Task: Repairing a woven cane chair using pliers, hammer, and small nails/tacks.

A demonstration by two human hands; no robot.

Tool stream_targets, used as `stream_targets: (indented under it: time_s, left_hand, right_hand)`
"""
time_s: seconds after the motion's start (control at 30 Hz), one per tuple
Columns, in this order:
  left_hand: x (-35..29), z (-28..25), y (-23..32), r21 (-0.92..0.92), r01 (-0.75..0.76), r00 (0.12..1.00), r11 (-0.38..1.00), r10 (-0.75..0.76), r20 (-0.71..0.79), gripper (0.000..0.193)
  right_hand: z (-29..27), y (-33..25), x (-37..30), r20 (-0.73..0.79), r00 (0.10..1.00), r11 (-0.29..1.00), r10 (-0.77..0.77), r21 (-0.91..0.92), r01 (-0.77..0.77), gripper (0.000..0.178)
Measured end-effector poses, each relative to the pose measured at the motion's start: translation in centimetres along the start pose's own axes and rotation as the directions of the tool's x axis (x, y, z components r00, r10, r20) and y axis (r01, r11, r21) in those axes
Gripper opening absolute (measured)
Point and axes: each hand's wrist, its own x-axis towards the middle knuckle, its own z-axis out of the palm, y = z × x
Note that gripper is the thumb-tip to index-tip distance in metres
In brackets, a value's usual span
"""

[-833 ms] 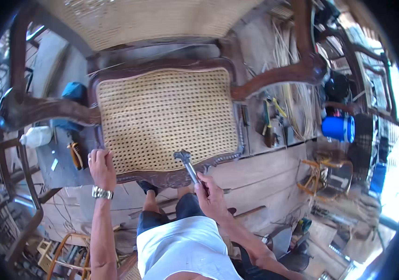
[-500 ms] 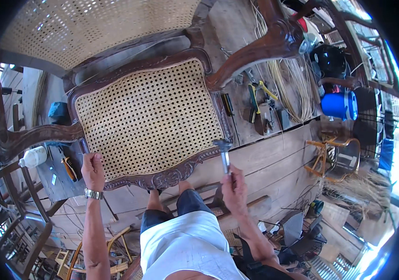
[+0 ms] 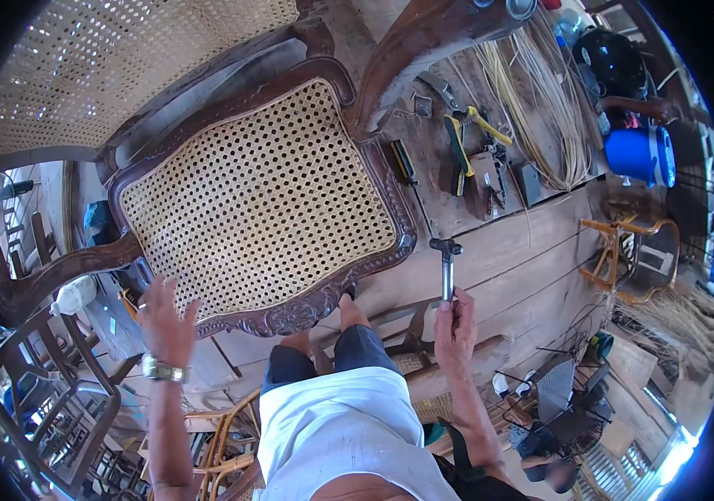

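Note:
A carved dark wooden armchair with a woven cane seat [image 3: 257,200] stands in front of me, its cane back [image 3: 140,63] beyond the seat. My right hand [image 3: 455,330] grips a hammer [image 3: 447,271] by its metal shaft, head up, to the right of the seat's front corner and apart from it. Near the seat's front left corner, my left hand [image 3: 167,321] is raised with its fingers spread, slightly blurred, and nothing shows in it. An orange-handled tool [image 3: 129,302], partly hidden, lies close to that hand.
On the bench at right lie yellow-and-black pliers [image 3: 460,154], a screwdriver [image 3: 403,161] and bundled cane strands [image 3: 549,117]. A blue bucket [image 3: 637,156] and a small rattan chair [image 3: 637,255] are farther right. A white bottle [image 3: 77,295] stands at left, near other wooden chair frames [image 3: 31,367].
My right hand has moved right with the hammer, off the seat's front corner. The left hand has opened from a closed grip. The view has shifted and turned a little.

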Motion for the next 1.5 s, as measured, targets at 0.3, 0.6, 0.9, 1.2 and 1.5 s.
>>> stream_targets:
  time_s: [0.3, 0.6, 0.9, 1.2, 1.5]
  left_hand:
    - [0.3, 7.4, 21.9, -0.366, -0.519, 0.839, 0.773, 0.542, -0.045, 0.074]
    - [0.9, 9.1, 22.7, -0.259, -0.585, 0.803, 0.769, 0.594, -0.052, 0.074]
    - [-2.7, 8.3, 21.4, -0.386, -0.514, 0.836, 0.766, 0.547, -0.029, 0.075]
    - [-4.7, 6.6, 22.7, -0.476, -0.324, 0.938, 0.818, 0.342, -0.050, 0.059]
    - [-4.1, 5.9, 26.6, -0.493, -0.136, 0.990, 0.860, 0.104, -0.092, 0.058]
  right_hand:
    - [1.5, 3.2, -4.1, 0.051, 0.998, 0.993, -0.030, -0.114, 0.035, 0.025]
    - [1.6, 3.9, -5.9, -0.051, 0.998, 0.999, 0.032, -0.011, -0.033, 0.027]
    - [1.5, 3.9, -1.5, 0.002, 0.996, 0.996, -0.085, -0.033, 0.085, 0.028]
    - [-0.4, -1.4, 13.3, 0.152, 0.956, 0.928, -0.251, -0.244, 0.283, 0.036]
    - [2.7, -8.6, 25.7, 0.252, 0.902, 0.871, -0.352, -0.266, 0.414, 0.043]
